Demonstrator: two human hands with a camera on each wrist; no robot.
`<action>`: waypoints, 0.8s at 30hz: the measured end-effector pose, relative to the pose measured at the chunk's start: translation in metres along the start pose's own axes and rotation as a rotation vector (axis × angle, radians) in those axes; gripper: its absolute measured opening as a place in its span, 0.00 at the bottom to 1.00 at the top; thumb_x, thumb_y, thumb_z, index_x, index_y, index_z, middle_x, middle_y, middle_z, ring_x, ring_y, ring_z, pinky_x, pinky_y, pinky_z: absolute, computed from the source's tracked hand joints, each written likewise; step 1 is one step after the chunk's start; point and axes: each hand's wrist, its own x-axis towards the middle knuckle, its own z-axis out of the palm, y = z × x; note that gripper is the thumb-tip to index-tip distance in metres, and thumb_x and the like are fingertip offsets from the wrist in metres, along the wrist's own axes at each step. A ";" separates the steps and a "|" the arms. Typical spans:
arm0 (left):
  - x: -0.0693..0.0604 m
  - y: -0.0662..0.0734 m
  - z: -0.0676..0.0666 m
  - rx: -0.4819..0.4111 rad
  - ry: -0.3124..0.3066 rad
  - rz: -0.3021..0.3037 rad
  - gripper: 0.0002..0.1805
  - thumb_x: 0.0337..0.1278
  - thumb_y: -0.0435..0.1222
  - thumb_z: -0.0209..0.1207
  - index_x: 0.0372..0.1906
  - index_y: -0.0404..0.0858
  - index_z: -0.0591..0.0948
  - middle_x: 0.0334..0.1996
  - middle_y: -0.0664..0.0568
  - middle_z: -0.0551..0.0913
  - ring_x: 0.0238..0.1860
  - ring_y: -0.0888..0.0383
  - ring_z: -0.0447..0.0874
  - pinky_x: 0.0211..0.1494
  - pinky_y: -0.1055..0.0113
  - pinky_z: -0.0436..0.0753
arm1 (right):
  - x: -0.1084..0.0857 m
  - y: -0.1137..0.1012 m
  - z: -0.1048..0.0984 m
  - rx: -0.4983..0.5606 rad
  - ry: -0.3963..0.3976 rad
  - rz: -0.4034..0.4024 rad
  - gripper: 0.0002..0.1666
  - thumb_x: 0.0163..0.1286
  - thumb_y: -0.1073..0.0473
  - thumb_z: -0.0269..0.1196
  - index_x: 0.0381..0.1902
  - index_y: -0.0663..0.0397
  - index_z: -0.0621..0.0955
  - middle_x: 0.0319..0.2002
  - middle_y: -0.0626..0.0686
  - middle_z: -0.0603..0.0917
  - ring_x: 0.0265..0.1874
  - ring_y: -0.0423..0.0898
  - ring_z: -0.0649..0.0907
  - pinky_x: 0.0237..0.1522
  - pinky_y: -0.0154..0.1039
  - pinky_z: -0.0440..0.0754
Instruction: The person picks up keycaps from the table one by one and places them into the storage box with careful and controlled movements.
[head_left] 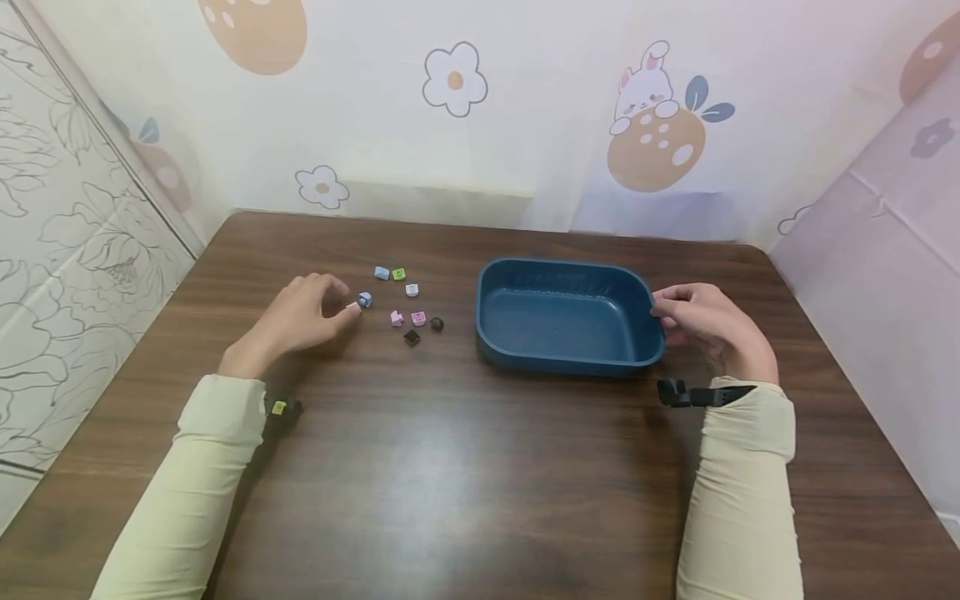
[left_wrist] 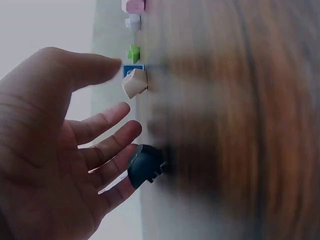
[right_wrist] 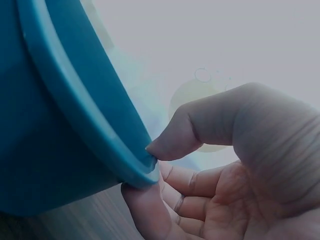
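My left hand hovers low over the table, thumb and fingers apart. Nothing sits in its grasp. Close by its thumb tip lies a pale beige piece with a blue piece just behind. A dark teal piece shows in front of the lower fingers in the left wrist view; the head view does not show it. With thumb and index finger, my right hand pinches the right end of the rim of a blue rectangular tub, which stands on the table.
Right of the left hand are several small pieces: light blue, green, white, pink, black and a dark round one. The brown wooden table meets a patterned wall at its far edge.
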 end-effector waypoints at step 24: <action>0.004 -0.015 0.013 -0.023 0.071 0.072 0.20 0.67 0.44 0.67 0.55 0.34 0.83 0.55 0.37 0.83 0.61 0.39 0.76 0.71 0.39 0.69 | 0.000 0.005 0.001 0.058 0.008 -0.013 0.34 0.84 0.50 0.51 0.77 0.67 0.66 0.60 0.54 0.74 0.44 0.37 0.82 0.48 0.32 0.88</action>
